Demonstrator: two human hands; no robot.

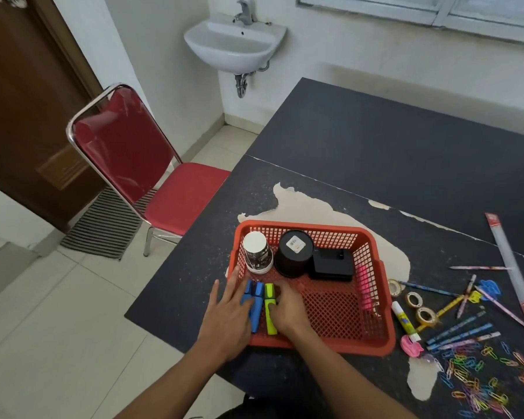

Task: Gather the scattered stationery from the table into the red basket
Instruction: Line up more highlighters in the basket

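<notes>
Fingers (pixel 234 279) of left hand (pixel 224 319) spread over blue markers (pixel 258 303); right hand (pixel 288 309) curls beside green marker (pixel 270 319), grip unclear. Nest them flat inside basket (pixel 387 334).

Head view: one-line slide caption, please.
Left hand touches two blue highlighters, right hand grips the green highlighter in the red basket; pencils, glue stick, paper clips lie outside.
</notes>
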